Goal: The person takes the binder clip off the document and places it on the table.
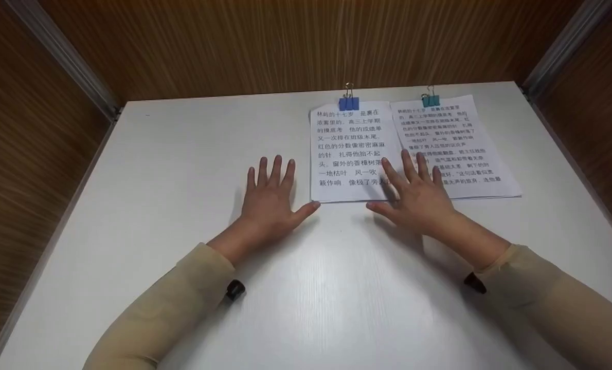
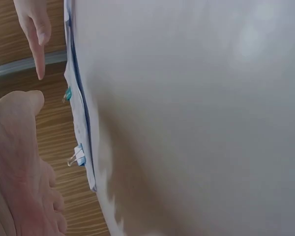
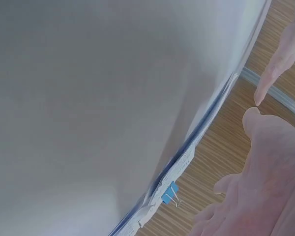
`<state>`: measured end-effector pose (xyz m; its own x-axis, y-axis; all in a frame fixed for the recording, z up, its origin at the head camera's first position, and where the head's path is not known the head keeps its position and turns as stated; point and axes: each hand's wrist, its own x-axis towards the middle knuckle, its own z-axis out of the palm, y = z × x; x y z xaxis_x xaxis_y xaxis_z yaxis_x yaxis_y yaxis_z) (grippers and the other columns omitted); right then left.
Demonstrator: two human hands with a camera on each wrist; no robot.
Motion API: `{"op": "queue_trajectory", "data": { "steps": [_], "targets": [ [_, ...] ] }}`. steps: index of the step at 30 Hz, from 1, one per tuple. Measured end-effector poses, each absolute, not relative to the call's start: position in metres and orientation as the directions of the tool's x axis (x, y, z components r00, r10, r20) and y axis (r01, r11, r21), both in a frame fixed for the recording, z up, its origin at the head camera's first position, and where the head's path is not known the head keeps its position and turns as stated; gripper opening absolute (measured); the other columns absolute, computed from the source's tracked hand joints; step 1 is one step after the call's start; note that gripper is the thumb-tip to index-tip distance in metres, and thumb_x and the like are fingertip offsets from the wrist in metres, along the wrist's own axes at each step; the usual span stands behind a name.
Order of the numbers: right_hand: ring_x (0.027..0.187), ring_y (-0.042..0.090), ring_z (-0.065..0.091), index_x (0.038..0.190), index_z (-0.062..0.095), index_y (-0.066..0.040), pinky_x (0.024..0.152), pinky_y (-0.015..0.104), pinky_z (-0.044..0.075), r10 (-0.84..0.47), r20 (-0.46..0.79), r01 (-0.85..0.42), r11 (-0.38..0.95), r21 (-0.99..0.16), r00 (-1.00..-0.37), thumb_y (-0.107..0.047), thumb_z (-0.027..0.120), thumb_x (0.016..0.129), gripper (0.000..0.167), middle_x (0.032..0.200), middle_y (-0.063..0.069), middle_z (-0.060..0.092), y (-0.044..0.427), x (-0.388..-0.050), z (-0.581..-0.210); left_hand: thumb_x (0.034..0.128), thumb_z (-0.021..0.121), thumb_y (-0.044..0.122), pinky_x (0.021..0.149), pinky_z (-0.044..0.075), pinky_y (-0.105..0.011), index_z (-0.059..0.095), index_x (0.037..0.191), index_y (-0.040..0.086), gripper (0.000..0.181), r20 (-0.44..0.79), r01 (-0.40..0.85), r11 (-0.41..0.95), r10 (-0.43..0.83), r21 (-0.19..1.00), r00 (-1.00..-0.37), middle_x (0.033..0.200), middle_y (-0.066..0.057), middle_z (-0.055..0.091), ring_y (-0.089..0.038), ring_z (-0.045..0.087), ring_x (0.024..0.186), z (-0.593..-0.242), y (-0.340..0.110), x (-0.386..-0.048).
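White tabletop [image 1: 146, 216] is stretching wide from its L edge to the L hand [image 1: 269, 201], which is hovering w/ fingers straight & fanned, gripping nothing, thumb tip showing just by the near L corner of the L paper stack [image 1: 344, 154]. That stack is lying R of centre toward the back edge, blue binder clip [image 1: 349, 104] holding its top; its large Chinese print is starting w/ 林屿的十七岁, then running on to 高三上学期 & 成绩单. R hand [image 1: 421, 203] is hovering over both stacks' near edges, fingers likewise straight & fanned, holding nothing, hiding some lines. R paper stack [image 1: 452, 139] is lying just beside, teal binder clip [image 1: 431, 100] up top, smaller print starting w/ the same words. Head view is giving the text; L wrist view is showing both clips side-on; R wrist view is showing layered sheet edges plus one light-blue clip, which one being hard to say at that angle. Tabletop is leaving a narrower strip R of the stacks & a broad area betw. the sleeves [image 1: 151, 308]; brown wood-grain walls [image 1: 306, 46] are rising along L, back & R edges.
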<state>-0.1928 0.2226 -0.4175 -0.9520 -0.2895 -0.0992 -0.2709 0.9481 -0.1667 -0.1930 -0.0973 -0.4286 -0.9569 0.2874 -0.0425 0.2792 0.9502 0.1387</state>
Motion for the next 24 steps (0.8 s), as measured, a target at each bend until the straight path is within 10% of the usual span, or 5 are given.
{"op": "queue_trajectory", "data": {
  "steps": [24],
  "targets": [
    [0.159,0.051,0.002,0.172,0.016,-0.018,0.123,0.075,0.006,-0.314,-0.132,-0.293,0.943,-0.155,-0.940,-0.076,0.050,0.099,0.099,0.175,0.026,0.006,0.230,-0.246,-0.417,0.1005,0.038,0.078,0.130,-0.006,-0.053,0.016,0.172,0.013,0.099,-0.070,0.351,0.915,0.370,0.200,-0.926,0.177,-0.014,0.013,-0.040,0.000,0.163,-0.429,-0.050,-0.243]
  ]
}}
